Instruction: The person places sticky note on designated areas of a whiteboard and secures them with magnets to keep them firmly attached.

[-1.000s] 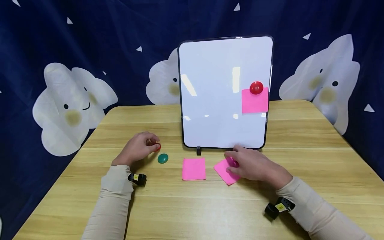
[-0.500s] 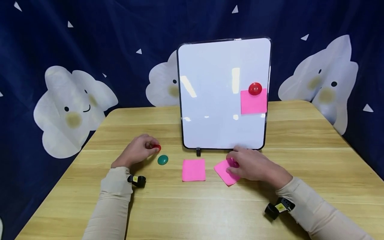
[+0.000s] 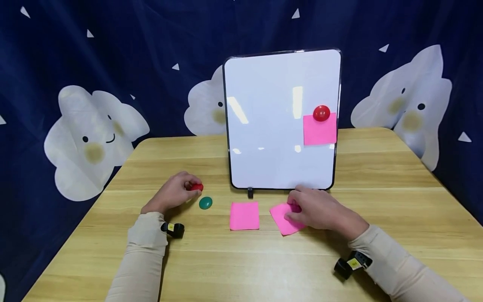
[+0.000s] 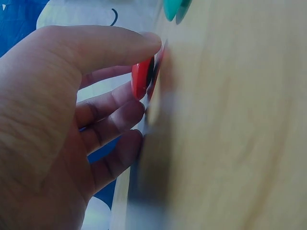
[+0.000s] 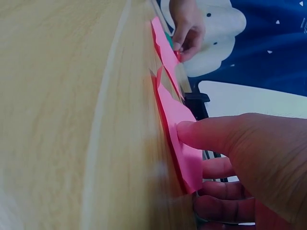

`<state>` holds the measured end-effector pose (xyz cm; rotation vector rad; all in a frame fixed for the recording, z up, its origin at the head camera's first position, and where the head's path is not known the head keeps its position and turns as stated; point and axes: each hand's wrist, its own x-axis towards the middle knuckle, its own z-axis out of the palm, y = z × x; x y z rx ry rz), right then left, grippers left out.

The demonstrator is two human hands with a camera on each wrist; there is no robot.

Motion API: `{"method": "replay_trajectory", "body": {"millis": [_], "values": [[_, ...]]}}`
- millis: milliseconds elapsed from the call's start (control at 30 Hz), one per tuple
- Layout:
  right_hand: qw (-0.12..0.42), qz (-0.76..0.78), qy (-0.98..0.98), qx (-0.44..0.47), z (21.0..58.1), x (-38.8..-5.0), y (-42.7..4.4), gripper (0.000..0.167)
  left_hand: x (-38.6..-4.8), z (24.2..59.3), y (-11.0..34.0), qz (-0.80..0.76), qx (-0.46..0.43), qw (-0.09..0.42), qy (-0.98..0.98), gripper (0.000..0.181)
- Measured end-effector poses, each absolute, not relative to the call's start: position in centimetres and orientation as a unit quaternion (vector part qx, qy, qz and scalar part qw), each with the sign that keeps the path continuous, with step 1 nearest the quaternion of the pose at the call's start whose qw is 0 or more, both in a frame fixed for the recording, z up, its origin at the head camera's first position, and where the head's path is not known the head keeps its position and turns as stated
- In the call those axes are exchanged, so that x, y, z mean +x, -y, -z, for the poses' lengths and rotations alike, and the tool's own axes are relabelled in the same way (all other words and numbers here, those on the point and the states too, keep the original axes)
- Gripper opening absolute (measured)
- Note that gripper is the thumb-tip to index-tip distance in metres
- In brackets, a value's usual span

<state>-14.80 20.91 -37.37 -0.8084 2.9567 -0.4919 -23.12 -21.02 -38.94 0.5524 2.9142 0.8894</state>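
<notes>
My left hand (image 3: 171, 193) pinches a red round magnet (image 4: 140, 79) between thumb and fingertips. In the left wrist view the magnet is tilted, with its dark underside just off the wood. A green round magnet (image 3: 205, 203) lies close to that hand's fingertips. On the right, my right hand (image 3: 317, 207) holds a pink sticky note (image 3: 283, 218) near the foot of the whiteboard. Its thumb lies on the paper in the right wrist view, and the other fingers are at the note's far edge, partly hidden. A second pink sticky note (image 3: 244, 216) lies flat between the hands.
Behind the hands stands a whiteboard (image 3: 264, 126) with a black frame and a small black foot (image 3: 250, 193). On its right side, another red magnet (image 3: 321, 113) holds up a pink note (image 3: 320, 131). A dark blue cloud-patterned curtain (image 3: 151, 50) hangs behind the wooden table (image 3: 234, 268).
The red magnet in the left hand has tilted up and shows more between the fingers. The right-hand note has turned slightly and shifted a little to the right under the thumb.
</notes>
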Motion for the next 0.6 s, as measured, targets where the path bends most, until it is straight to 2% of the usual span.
{"method": "replay_trajectory", "body": {"millis": [600], "values": [[-0.021, 0.167, -0.945, -0.280, 38.02, -14.76, -20.64, 0.026, -22.96, 38.84, 20.96, -0.282, 0.170, 0.046, -0.943, 0.032]]}}
